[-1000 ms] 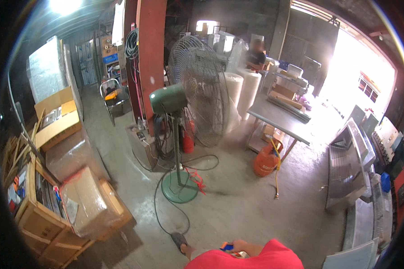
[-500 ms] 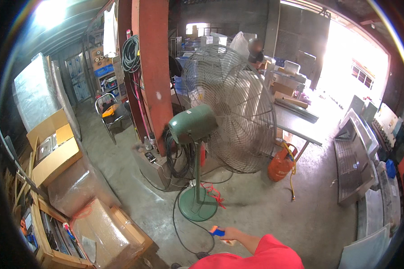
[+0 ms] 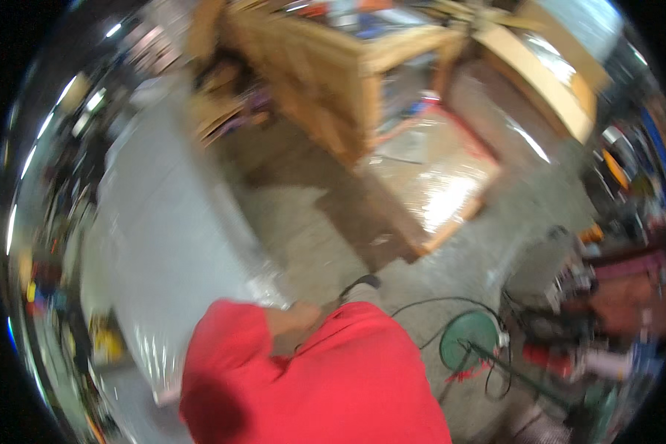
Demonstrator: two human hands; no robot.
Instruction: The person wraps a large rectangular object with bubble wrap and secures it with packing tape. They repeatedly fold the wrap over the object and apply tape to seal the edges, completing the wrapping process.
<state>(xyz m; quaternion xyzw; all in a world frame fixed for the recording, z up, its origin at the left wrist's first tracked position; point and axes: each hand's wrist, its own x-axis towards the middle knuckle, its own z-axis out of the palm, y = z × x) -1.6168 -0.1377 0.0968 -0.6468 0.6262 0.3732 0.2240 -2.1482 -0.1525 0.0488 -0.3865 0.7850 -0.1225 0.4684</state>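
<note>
My left hand (image 3: pixel 303 315) hangs low in front of my red shirt, its forearm coming out of the short sleeve. Motion blur smears its fingers, so what it holds, if anything, cannot be made out. Closest to it on the left is a large pale plastic-wrapped slab (image 3: pixel 170 214). My right hand is out of view. Just ahead of my body, my dark shoe (image 3: pixel 364 282) stands on the concrete floor.
Ahead stands a wooden crate (image 3: pixel 318 81) holding assorted items, beside a plastic-wrapped carton (image 3: pixel 433 177). An opened cardboard box (image 3: pixel 533 66) is farther back. Right, a green fan base (image 3: pixel 468 337) and a looping black cable (image 3: pixel 451 299) lie on the floor.
My view has swung left, from the big fan to the crate and wrapped slab. My right hand, holding a blue-and-orange tool before, has left the view; my left hand has appeared.
</note>
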